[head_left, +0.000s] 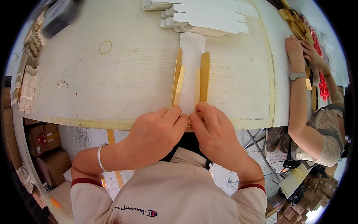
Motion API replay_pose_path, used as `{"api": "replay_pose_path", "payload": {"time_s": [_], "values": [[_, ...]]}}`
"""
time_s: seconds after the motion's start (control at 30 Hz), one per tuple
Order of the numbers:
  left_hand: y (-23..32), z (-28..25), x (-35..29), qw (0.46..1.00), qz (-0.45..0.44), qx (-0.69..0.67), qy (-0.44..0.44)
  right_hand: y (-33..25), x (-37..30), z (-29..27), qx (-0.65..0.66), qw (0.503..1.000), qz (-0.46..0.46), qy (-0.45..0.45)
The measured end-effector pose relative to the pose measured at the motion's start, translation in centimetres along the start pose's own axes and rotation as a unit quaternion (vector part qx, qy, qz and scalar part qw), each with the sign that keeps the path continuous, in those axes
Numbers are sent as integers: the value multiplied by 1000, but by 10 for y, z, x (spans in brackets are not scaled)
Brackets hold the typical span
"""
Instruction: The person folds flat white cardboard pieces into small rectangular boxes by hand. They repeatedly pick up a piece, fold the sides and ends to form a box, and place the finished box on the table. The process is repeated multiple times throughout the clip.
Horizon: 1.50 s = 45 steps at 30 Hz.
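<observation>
Here at the near edge of the table point(123, 89), the work sits right on the border, with the tabletop spreading wide to the left around a thin rubber band point(105, 47) and a narrower strip running to the right. Up ahead, the stack of flat white cartons point(216, 16) bounds the space just beyond. Both elbows bend outward, forearms angling in, wrists nearly meeting in front of the chest (there's a bracelet point(100, 158) on the left one). The left hand point(158, 125) curls, its fingers pinched on the near end of the half-folded box point(192, 56); the right hand point(214, 125) mirrors it, clamped on the opposite corner. The box stretches away from the fingertips, gold sides standing, white end flap pointing at the stack.
</observation>
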<state>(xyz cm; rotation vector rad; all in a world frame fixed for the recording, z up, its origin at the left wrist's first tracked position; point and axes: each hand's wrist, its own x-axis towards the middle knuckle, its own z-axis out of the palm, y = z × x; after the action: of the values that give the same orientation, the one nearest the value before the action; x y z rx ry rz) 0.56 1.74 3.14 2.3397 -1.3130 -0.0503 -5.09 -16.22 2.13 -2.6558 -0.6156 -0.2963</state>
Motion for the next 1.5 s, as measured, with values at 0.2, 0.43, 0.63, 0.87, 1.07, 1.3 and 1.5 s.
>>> {"api": "replay_pose_path", "payload": {"time_s": [0.2, 0.43, 0.63, 0.87, 1.07, 1.3, 1.5], "values": [[-2, 1, -1, 1000, -3, -10, -15, 9, 3, -2, 78, 996, 6, -42], [-25, -21, 4, 993, 41, -58, -95, 17, 2, -2, 61, 996, -61, -17], [-44, -39, 25, 992, 94, -9, -82, -16, 2, -6, -10, 999, 5, -42], [-33, -45, 34, 958, 135, 253, 11, 26, -10, -12, -48, 997, -12, 60], [-13, -15, -1, 998, 44, 34, -14, 10, -21, -20, 30, 985, -56, 160], [-38, -6, -5, 988, 85, -132, 2, 46, -4, -22, 72, 992, -94, -35], [-41, 3, -7, 982, 57, -172, 53, 47, 14, -14, 151, 984, -86, -23]]}}
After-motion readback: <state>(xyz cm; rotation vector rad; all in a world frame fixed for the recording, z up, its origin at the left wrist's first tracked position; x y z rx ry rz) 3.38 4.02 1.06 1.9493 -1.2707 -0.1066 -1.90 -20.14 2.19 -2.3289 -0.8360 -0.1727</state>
